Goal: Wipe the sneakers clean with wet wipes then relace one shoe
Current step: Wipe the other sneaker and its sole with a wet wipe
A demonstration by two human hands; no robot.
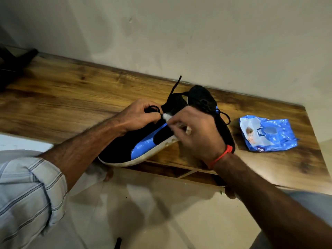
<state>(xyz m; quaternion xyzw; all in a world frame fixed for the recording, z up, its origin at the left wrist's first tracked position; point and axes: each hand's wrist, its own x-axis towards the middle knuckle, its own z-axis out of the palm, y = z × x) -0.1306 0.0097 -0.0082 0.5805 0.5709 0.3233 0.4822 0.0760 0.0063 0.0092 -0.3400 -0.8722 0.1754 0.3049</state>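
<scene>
- A dark object (16, 63) lies at the far left of the wooden shelf (71, 87), against the wall; I cannot tell what it is.
- My striped sleeve (27, 200) is rolled up my left forearm.
- My left hand (138, 115) is curled at the near shoe's collar, fingers pinching a loop of black lace (152, 108).
- The near shoe (136, 150), black with a blue stripe and white sole, lies on the shelf's front edge, its toe hanging over toward me.
- One lace end sticks up past the collar toward the wall.
- My right hand (197, 133) sits close beside the left, over the shoe's middle, fingers curled round a small white wipe (167, 116).
- A red thread (221, 155) circles my right wrist.
- The second shoe (206, 101), black, lies just behind the first, mostly hidden by my right hand, laces trailing right.
- The blue wipes pack (265, 133) lies flat on the shelf, right of the shoes and apart from them.
</scene>
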